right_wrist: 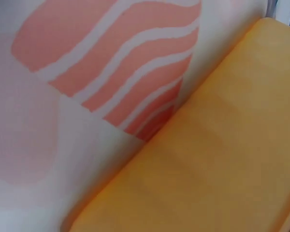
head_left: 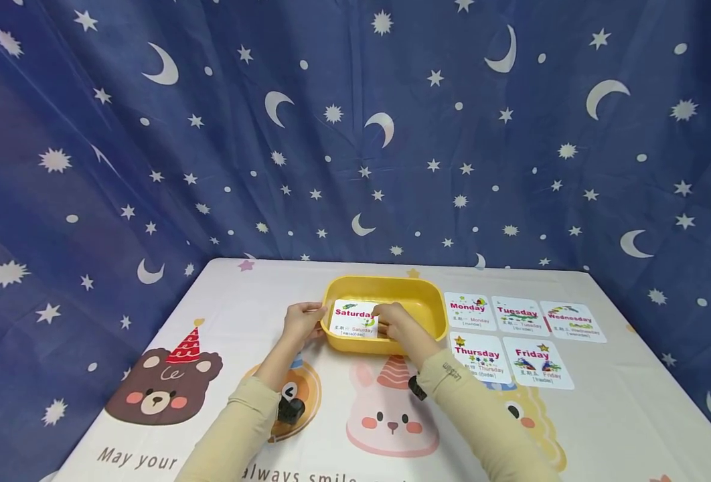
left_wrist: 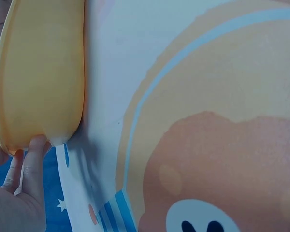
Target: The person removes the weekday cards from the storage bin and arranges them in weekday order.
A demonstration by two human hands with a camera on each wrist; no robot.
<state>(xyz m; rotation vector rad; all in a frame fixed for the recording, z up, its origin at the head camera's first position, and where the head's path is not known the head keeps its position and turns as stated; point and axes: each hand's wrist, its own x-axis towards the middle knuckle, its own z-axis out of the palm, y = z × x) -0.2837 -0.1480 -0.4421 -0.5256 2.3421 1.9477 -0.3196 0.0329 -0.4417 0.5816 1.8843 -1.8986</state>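
A yellow plastic tray [head_left: 400, 288] stands near the back middle of the table. My left hand [head_left: 302, 323] grips its left end; in the left wrist view the fingers [left_wrist: 35, 164] and thumb pinch the rim. A white card [head_left: 349, 320] printed "Saturday" is in the left part of the tray. Reaching in over the front wall, my right hand [head_left: 398, 324] pinches that card's right edge, with the fingertips partly hidden. The right wrist view shows only the tray's outer wall [right_wrist: 198, 154] and the tablecloth, not the hand.
Right of the tray lie the cards Monday [head_left: 468, 311], Tuesday [head_left: 519, 316] and Wednesday [head_left: 572, 323] in a back row. Thursday [head_left: 479, 358], partly behind the right sleeve, and Friday [head_left: 537, 363] form a front row. A starry blue curtain [head_left: 343, 154] hangs behind the table.
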